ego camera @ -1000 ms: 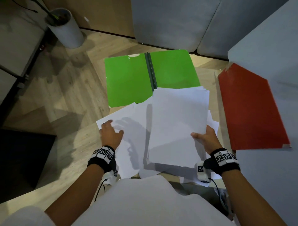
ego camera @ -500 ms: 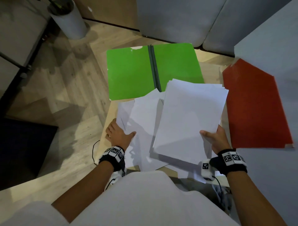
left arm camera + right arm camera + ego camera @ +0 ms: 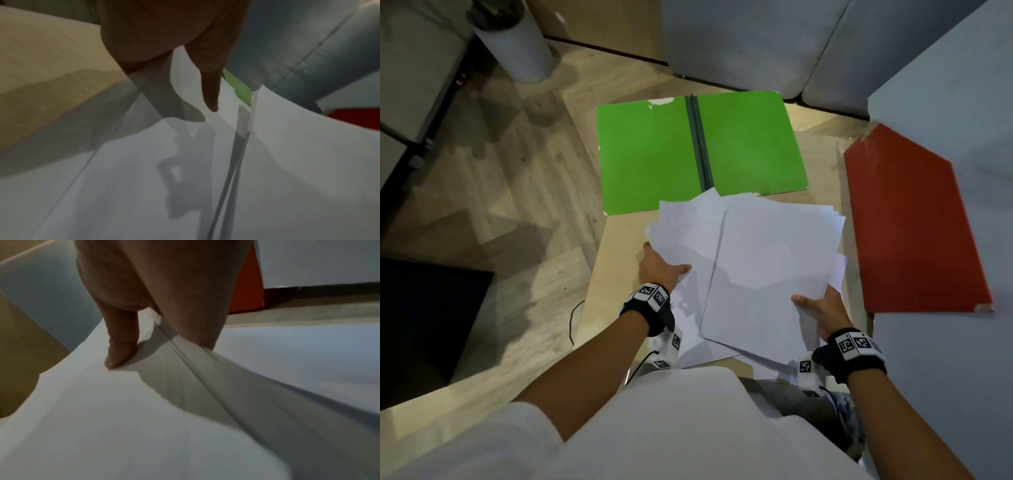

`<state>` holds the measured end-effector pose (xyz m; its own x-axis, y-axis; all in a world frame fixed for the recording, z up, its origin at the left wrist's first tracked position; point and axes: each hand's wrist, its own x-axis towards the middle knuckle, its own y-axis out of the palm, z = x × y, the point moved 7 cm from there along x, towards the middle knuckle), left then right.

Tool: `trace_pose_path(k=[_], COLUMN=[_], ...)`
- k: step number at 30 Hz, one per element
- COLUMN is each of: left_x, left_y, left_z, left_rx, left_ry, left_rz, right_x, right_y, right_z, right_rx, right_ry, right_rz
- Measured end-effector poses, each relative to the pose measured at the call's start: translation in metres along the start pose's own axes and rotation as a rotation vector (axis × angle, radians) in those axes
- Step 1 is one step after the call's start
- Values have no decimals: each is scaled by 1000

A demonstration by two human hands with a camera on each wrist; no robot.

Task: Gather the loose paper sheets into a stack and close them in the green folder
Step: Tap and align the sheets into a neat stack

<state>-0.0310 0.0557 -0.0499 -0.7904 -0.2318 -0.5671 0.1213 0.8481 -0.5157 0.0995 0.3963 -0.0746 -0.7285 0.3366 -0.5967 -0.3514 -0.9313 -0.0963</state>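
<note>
The green folder [image 3: 698, 150] lies open and flat at the far side of the small wooden table [image 3: 616, 260]. In front of it several white paper sheets [image 3: 767, 267] overlap in a loose pile. My left hand [image 3: 659, 270] pinches the left edge of the left sheets [image 3: 144, 178], thumb on top, fingers hidden beneath. My right hand [image 3: 822, 308] grips the near right corner of the upper stack [image 3: 144, 402], thumb [image 3: 121, 344] pressed on top. A strip of the green folder [image 3: 238, 86] shows past the left thumb.
A red folder [image 3: 907, 226] lies to the right, partly on a grey sofa seat [image 3: 941, 342]. Grey sofa cushions [image 3: 739, 44] stand behind the table. A white cylindrical bin [image 3: 517, 44] is on the wooden floor at far left, a dark mat [image 3: 424, 325] at near left.
My left hand has slid the left sheets rightward toward the stack and now pinches their edge. The right hand's stack has shifted right and off the green folder.
</note>
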Motion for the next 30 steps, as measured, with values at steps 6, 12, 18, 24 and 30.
trace_pose_path(k=[6, 12, 18, 24, 30], left_x=[3, 0, -4, -8, -24], left_y=[11, -15, -58, -99, -125], left_z=[8, -23, -58, -76, -93], left_rx=[-317, -302, -328, -344, -317], left_ry=[-113, -25, 102, 188, 268], left_rz=[228, 160, 79, 35, 49], right_x=[-4, -2, 3, 10, 5], right_y=[8, 3, 2, -7, -7], right_z=[8, 9, 14, 19, 40], right_rx=[-52, -14, -22, -192, -341], right_ry=[23, 24, 7, 22, -23], right_rz=[31, -42, -113, -220, -333])
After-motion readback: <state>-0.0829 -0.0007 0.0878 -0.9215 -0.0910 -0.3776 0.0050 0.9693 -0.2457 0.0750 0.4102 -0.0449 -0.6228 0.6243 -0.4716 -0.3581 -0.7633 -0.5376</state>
